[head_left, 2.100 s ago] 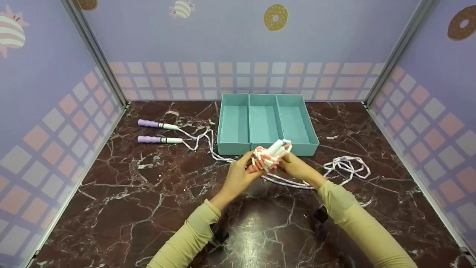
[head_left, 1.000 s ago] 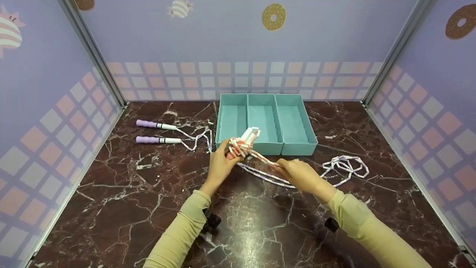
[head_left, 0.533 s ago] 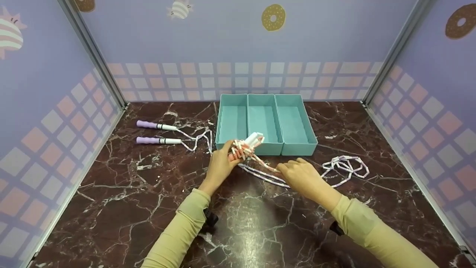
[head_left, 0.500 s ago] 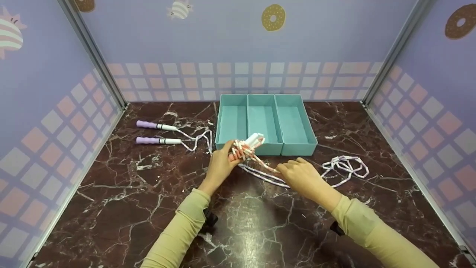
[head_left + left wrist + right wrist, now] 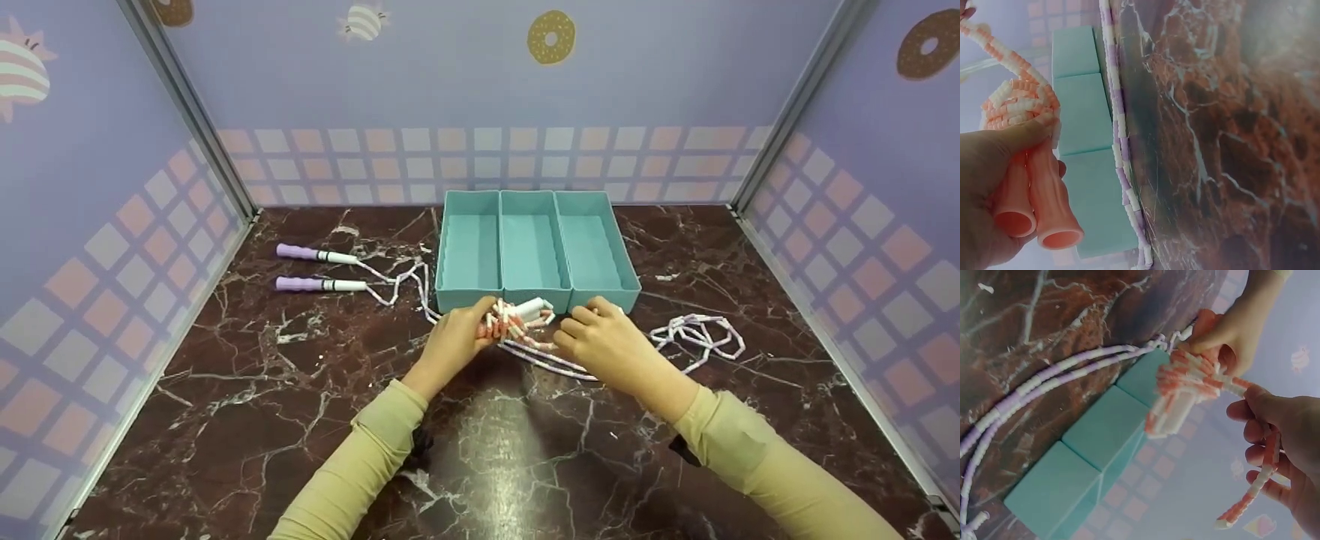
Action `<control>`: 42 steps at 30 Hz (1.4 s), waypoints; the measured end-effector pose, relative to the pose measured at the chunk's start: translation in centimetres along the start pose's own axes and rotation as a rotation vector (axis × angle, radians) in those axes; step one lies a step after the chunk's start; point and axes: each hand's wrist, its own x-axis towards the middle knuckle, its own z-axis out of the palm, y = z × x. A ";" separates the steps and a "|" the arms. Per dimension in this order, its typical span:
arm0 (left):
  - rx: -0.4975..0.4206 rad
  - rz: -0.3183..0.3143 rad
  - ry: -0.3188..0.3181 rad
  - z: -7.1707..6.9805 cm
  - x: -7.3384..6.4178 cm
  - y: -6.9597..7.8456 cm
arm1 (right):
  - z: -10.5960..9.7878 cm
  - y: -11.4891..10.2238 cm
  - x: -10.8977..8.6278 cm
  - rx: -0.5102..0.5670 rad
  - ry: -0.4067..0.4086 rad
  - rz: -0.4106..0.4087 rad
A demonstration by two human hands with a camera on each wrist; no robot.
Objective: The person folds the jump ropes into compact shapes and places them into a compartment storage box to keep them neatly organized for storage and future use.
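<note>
My left hand grips the two orange handles of an orange-and-white beaded jump rope, whose beaded cord is wound round the handles. Their hollow ends show below the thumb in the left wrist view; the white ends point toward my right hand. Between thumb and fingers my right hand pinches the rope's free length, and a short loop hangs past its fingers in the right wrist view. Beneath both hands, a purple-and-white jump rope lies stretched across the table, its purple handles at the left.
A teal tray with three compartments stands just behind the hands. At the right, the purple rope's far end lies in a loose coil. Patterned panels enclose the dark marbled table at the back and sides.
First both hands were together at the bundle; then the right hand drew a length of cord out to the right. Since then the bundle has come slightly right and lower, nearer the right hand.
</note>
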 end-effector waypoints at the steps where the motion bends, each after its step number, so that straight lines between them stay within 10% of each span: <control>1: 0.009 0.020 -0.009 0.0 -0.1 0.1 | 0.0 0.2 0.1 0.000 0.005 -0.011; 18: 0.141 0.407 -0.119 -0.1 -1.8 1.8 | 0.0 2.5 1.0 0.131 -0.049 -0.078; 26: 0.093 0.607 -0.112 -0.1 -2.1 1.8 | 0.9 3.4 1.2 0.372 -0.144 -0.021; 35: -0.039 0.599 -0.098 -0.2 -2.8 1.8 | 3.0 3.8 1.1 0.648 -0.190 0.071; 42: -0.193 0.520 -0.022 -0.4 -2.7 1.8 | 5.1 4.2 0.8 1.073 -0.247 0.283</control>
